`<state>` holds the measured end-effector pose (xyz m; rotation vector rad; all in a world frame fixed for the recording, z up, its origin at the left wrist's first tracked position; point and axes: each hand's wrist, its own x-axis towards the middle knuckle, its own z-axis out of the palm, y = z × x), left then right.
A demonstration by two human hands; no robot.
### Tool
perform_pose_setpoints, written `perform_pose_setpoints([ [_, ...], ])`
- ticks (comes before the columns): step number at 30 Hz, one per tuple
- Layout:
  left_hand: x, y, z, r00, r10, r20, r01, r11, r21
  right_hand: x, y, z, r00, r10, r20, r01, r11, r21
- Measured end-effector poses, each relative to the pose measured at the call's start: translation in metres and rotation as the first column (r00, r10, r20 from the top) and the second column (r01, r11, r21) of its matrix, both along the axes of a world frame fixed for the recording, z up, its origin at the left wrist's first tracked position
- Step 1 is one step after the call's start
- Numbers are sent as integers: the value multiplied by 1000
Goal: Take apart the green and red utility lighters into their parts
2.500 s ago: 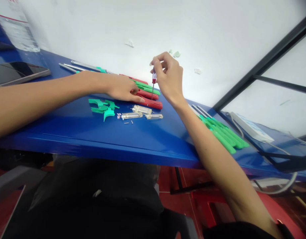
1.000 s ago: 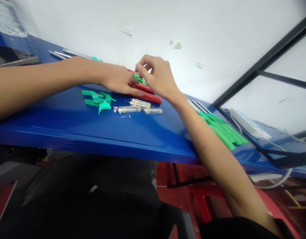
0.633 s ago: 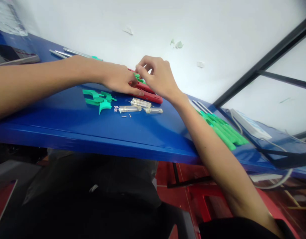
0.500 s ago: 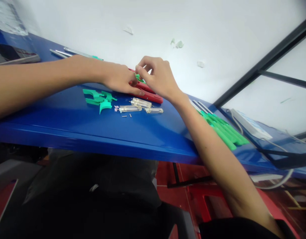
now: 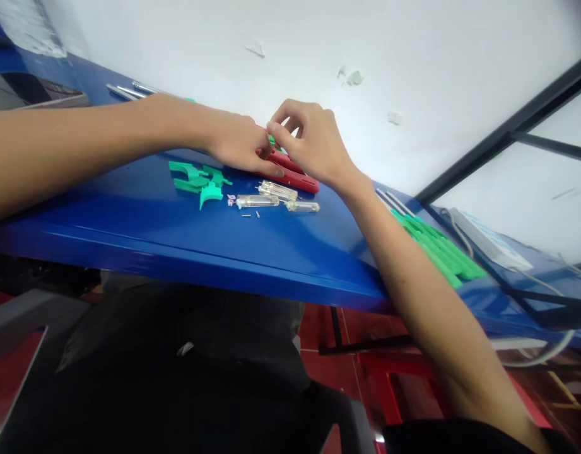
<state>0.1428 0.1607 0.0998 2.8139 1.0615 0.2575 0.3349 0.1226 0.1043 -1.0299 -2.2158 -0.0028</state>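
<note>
My left hand (image 5: 240, 144) is closed over the left end of the long red plastic parts (image 5: 302, 181), its thumb along the near one. My right hand (image 5: 316, 135) arches over them from the right, thumb and index finger pinched together; what they hold is hidden. Between the hands a bit of a green piece (image 5: 272, 140) shows. Clear plastic tubes (image 5: 258, 200) with metal pins lie just nearer me. Two tiny screws (image 5: 246, 215) and some small pinkish bits (image 5: 231, 200) are beside them. Left of the tubes is a cluster of curved green plastic pieces (image 5: 195, 183).
Several green-handled tools (image 5: 436, 249) lie at the right of the blue table (image 5: 176, 230). Silver rods (image 5: 129, 93) rest behind my left forearm. A black metal frame (image 5: 465, 157) and a white power strip (image 5: 489, 239) stand at right. A white wall rises behind.
The whole view has shifted, so things appear slightly further right and up. My hands keep nearly the same pose over the red parts.
</note>
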Motion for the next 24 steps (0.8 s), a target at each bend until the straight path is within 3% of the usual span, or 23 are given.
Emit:
perform_pose_setpoints([
  [3, -2, 3, -1, 994, 47, -102, -42, 998, 57, 0, 4, -1, 1000, 8, -27, -9, 1000, -15],
  [7, -3, 8, -3, 996, 38, -86, -37, 999, 14, 0, 2, -1, 999, 8, -43, -9, 999, -35],
  [13, -2, 8, -3, 993, 19, -113, -10, 997, 81, -1, -3, 2, 1000, -24, 10, 24, 999, -29],
  [24, -2, 7, -2, 995, 2, -101, 4, 999, 54, -3, -9, 4, 995, -67, 74, 69, 997, -25],
])
